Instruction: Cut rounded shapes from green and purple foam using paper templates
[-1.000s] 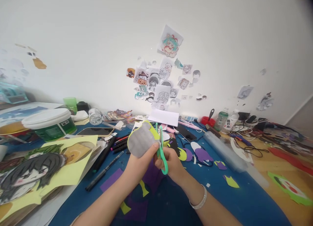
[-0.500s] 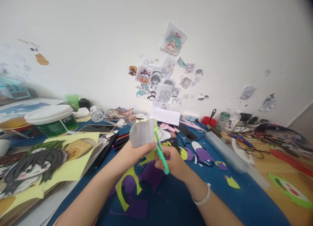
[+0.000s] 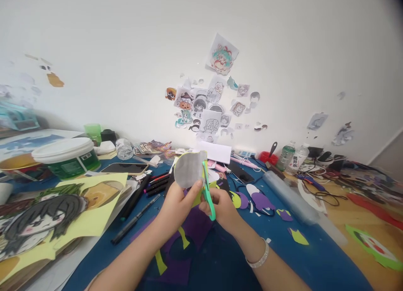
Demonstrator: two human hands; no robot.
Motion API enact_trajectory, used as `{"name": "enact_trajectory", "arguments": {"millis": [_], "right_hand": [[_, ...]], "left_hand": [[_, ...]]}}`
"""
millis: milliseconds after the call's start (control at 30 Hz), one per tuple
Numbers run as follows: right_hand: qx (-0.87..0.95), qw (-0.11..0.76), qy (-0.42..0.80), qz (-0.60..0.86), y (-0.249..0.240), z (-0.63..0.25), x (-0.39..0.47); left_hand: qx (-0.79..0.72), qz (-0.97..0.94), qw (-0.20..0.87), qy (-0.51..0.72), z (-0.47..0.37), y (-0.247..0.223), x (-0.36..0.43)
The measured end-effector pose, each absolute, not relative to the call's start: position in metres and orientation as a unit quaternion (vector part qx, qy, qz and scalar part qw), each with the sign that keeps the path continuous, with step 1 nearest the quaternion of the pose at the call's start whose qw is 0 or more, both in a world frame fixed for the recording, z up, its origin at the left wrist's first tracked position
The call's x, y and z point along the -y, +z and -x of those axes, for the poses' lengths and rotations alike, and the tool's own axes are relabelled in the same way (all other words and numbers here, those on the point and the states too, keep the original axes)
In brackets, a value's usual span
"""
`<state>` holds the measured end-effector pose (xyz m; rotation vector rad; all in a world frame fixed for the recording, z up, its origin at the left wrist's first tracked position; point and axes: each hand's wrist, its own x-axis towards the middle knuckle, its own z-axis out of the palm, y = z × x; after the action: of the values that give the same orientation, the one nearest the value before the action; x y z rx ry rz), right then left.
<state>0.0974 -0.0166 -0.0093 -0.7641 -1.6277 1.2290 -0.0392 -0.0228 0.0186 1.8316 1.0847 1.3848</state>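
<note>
In my left hand (image 3: 181, 200) I hold a rounded grey paper cutout (image 3: 188, 170) backed with yellow-green sheet, thumb on its face near the lower right. My right hand (image 3: 220, 207) grips green-handled scissors (image 3: 208, 194), pointing upward, with their blades along the right edge of the cutout. How far the blades are apart is too small to tell. Beneath my wrists lie purple foam sheet scraps (image 3: 176, 266) and a yellow-green strip (image 3: 160, 263), partly hidden by my left forearm.
On the left, a foam picture of a dark-haired character (image 3: 47, 211) lies near a green-and-white tub (image 3: 67, 156). Markers (image 3: 157, 184) and a phone (image 3: 124, 168) are behind my left arm. To the right are purple cutouts (image 3: 262, 198), a clear plastic roll (image 3: 291, 196) and bottles (image 3: 297, 158).
My left hand and the cutout have shifted slightly right. The left forearm now covers more of the yellow-green scrap, and a grey pen beside it has come into view.
</note>
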Motion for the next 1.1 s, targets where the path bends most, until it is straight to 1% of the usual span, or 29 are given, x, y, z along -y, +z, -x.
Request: {"name": "enact_trajectory", "arguments": {"millis": [167,300,533,800,1100], "right_hand": [[0.655,0.477,0.501,0.305,-0.009,-0.095,0.018],[0.671,0.470,0.484,0.306,-0.006,-0.095,0.021],[0.680,0.449,0.494,0.303,-0.001,-0.097,0.022],[0.694,0.422,0.480,0.331,-0.001,-0.102,0.020],[0.721,0.373,0.474,0.342,0.000,-0.108,0.018]], "left_hand": [[-0.432,-0.691,0.206,0.541,0.030,0.012,0.031],[-0.459,-0.684,0.190,0.534,0.030,0.016,0.033],[-0.455,-0.691,0.221,0.517,0.037,0.023,0.031],[-0.426,-0.701,0.314,0.478,0.048,0.030,0.023],[-0.435,-0.733,0.306,0.424,0.057,0.032,0.018]]}}
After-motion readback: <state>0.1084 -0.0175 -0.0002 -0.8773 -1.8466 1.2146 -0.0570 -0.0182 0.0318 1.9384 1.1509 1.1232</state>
